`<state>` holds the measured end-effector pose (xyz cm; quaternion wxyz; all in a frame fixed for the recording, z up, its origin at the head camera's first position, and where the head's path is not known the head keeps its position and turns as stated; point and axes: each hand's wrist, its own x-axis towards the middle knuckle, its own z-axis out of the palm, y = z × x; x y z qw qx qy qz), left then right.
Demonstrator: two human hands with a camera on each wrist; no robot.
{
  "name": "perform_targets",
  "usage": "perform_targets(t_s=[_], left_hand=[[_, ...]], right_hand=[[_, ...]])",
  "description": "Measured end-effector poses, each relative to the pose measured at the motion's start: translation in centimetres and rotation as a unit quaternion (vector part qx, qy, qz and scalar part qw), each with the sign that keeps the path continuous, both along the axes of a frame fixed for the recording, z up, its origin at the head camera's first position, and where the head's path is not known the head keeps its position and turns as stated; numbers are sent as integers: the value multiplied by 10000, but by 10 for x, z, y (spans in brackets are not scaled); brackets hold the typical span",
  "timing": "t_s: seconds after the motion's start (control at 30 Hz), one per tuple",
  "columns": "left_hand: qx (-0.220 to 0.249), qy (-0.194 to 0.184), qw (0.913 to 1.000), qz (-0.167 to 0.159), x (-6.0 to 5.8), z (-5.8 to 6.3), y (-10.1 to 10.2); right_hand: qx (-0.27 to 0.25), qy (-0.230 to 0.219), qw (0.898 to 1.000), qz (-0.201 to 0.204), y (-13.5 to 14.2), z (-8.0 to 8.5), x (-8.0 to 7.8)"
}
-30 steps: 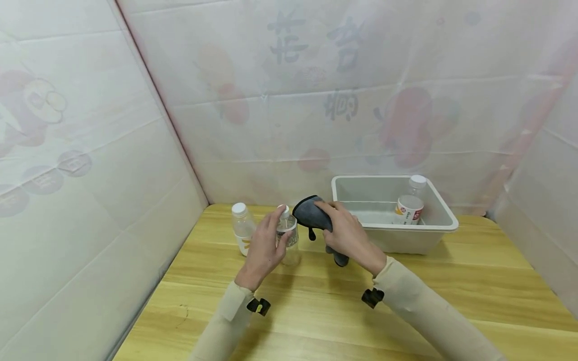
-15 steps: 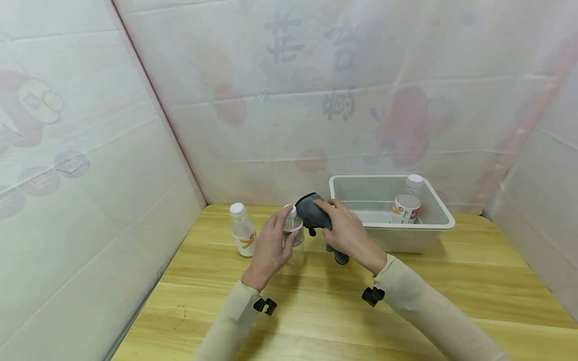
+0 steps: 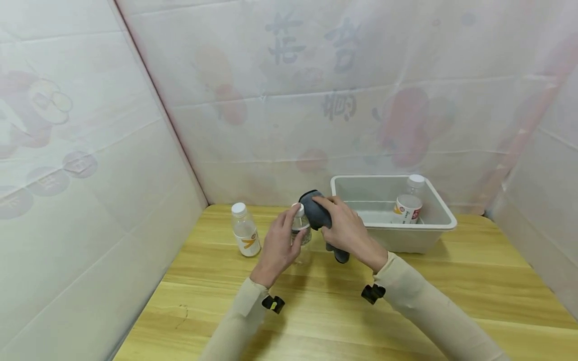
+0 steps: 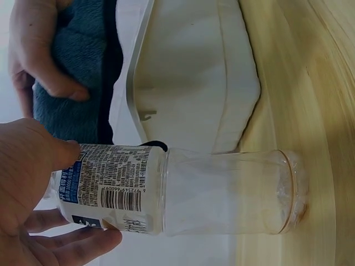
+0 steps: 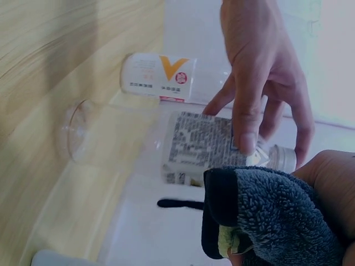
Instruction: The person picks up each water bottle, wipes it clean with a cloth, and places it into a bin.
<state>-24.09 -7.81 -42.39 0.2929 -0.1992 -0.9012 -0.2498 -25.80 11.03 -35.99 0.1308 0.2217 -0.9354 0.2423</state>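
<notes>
Near the middle of the head view, my left hand (image 3: 276, 246) grips a clear plastic bottle (image 3: 304, 238) by its upper part. It has a white cap and stands upright, low over or on the table; contact at the base is hard to tell. The left wrist view shows the bottle's barcode label (image 4: 119, 183) and see-through lower half. My right hand (image 3: 347, 228) holds a folded grey-blue plush cloth (image 5: 283, 210) with black edging and a small black loop. That cloth is right beside the bottle's neck and label; its far side is hidden.
Left of the hands, another white-capped bottle (image 3: 246, 235) with an orange-marked label stands upright on the wooden table (image 3: 316, 311). Behind my right hand sits a light grey bin (image 3: 397, 239) with a bottle (image 3: 408, 203) inside at its right. Printed sheets hang around the table.
My left hand and its bottle have shifted right, uncovering the standing bottle at left. The cloth's upper end has moved slightly up and right, while my right hand has stayed nearly in place.
</notes>
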Motion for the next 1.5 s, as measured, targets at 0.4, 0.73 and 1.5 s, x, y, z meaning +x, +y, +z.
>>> perform_targets(t_s=[0.4,0.73,1.5], left_hand=[[73,234,9995,215,-6,-6,11],[188,154,9997,88,-8,-1,9],[205,230,9995,104,-6,-5,11]], right_hand=[[-134,-167,9995,214,0,0,-6],[68,-578,9977,359,0,-5,-7],[-75,-596,9937,948,4,-18,-9]])
